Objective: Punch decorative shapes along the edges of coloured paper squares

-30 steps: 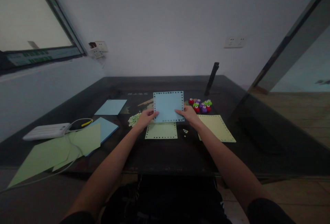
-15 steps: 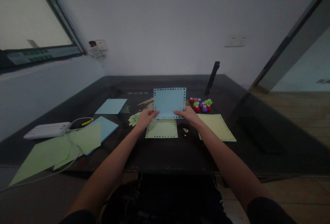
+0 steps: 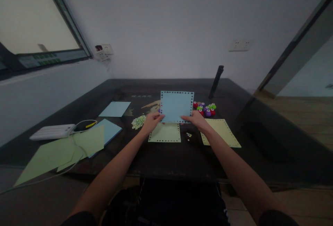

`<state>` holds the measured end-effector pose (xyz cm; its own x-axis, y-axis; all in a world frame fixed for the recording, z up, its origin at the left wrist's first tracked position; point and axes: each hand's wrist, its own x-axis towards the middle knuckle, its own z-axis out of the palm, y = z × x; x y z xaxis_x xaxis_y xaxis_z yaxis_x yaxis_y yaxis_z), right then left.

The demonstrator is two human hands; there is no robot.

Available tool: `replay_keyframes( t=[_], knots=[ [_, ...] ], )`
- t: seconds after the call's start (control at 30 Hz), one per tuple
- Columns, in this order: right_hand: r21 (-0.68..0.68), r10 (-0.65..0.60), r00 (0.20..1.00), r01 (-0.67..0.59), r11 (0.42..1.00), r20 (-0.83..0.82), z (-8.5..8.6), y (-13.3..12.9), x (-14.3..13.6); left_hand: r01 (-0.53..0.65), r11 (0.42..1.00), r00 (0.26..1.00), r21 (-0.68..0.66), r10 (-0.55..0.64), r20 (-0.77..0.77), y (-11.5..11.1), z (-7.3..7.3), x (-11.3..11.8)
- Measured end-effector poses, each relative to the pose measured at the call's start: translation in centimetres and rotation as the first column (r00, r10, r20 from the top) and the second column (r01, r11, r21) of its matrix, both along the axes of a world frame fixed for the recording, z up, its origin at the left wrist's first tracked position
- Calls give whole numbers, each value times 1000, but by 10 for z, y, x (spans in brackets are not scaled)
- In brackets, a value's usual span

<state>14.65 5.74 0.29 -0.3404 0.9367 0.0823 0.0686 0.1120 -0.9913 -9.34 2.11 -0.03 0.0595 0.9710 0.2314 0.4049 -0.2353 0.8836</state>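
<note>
A light blue sheet (image 3: pixel 177 106) with small shapes punched along its edges is held up above the dark table. My left hand (image 3: pixel 153 121) pinches its lower left corner, thumb in front. At the lower right edge, my right hand (image 3: pixel 196 119) grips the same sheet. Beneath it lies a pale green sheet (image 3: pixel 165 134) with punched edges, its upper part hidden. A pale yellow punched sheet (image 3: pixel 221 132) lies beside my right forearm. Left of my left hand is a heap of tiny paper cut-outs (image 3: pixel 138 122); a few more cut-outs (image 3: pixel 189 135) lie right of the green sheet.
Several red, purple and green punches (image 3: pixel 206 109) sit behind my right hand. A black upright object (image 3: pixel 216 82) stands farther back. To the left are a blue sheet (image 3: pixel 116 109), green sheets (image 3: pixel 56 153), a white power bank (image 3: pixel 52 131) and a cable.
The view has shifted slightly, so most things appear a little lower and farther right. Both hands still hold the blue sheet, which sits slightly farther right over the green one.
</note>
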Motion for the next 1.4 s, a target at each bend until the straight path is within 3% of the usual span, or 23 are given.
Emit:
replay_keyframes(
  t=[0.13,0.23,0.37,0.6,0.73,0.9,1.1,1.23,1.33,1.4],
  knots=[
    [-35,-118,992,117,993,-40,7,-4,26,-3,998,997,68,-2,73,7,1,3],
    [-47,-232,969,229,972,-81,8,-9,46,-154,980,988,123,151,35,22,0,-4],
    [-88,-342,915,330,940,-215,1,-13,55,-306,938,935,160,328,-134,48,-5,-8],
    [-100,-354,895,339,935,-272,-4,-13,54,-381,911,698,155,394,-598,66,-20,9],
    [-103,-354,877,339,935,-326,-6,-13,56,-388,905,595,174,390,-702,67,-24,12],
    [-102,-341,888,326,940,-307,-6,-13,56,-391,905,569,169,382,-728,71,-26,12],
    [-103,-347,896,331,938,-276,-7,-15,57,-386,902,631,193,411,-658,66,-21,9],
    [-101,-331,898,316,943,-289,-7,-16,56,-386,896,774,220,445,-451,52,-3,16],
    [-113,-323,897,302,946,-301,-3,-19,54,-243,965,953,98,256,-162,37,8,35],
    [-117,-319,895,297,948,-312,0,-22,53,-53,998,994,-34,56,92,24,9,53]
  ],
)
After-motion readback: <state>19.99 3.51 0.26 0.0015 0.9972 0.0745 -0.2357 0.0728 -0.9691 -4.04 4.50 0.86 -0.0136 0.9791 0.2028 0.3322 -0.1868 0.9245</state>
